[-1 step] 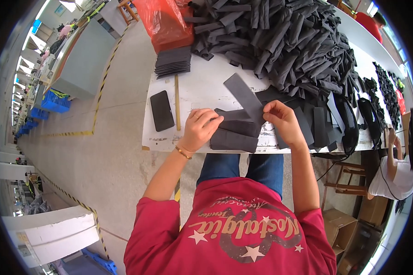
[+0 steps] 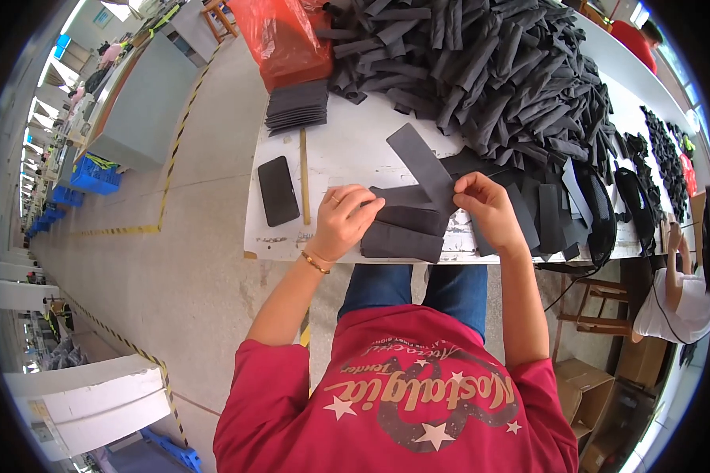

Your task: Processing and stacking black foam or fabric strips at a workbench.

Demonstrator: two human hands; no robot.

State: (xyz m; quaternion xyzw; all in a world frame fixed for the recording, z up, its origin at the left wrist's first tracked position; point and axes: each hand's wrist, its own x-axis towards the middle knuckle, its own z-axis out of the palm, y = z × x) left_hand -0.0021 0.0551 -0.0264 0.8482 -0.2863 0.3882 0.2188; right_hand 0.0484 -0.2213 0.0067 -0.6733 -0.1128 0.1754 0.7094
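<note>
My right hand (image 2: 483, 206) pinches a flat dark grey fabric strip (image 2: 416, 158) near its lower right end. The strip slants up to the left above the white table (image 2: 347, 146). My left hand (image 2: 345, 214) is closed, thumb against fingers, at the left end of another dark strip (image 2: 402, 196). Whether cloth lies between those fingertips is hidden. Beneath and between my hands, a small stack of dark fabric pieces (image 2: 402, 241) lies along the table's front edge.
A large heap of dark fabric pieces (image 2: 489, 71) covers the back of the table. Left of it are a red plastic bag (image 2: 284, 39), a neat dark stack (image 2: 297, 106), a phone (image 2: 278, 191) and a wooden ruler (image 2: 305, 177). Loose strips (image 2: 551, 213) lie at right.
The strip in my right hand has tipped very slightly upward. Both hands stay nearly in place.
</note>
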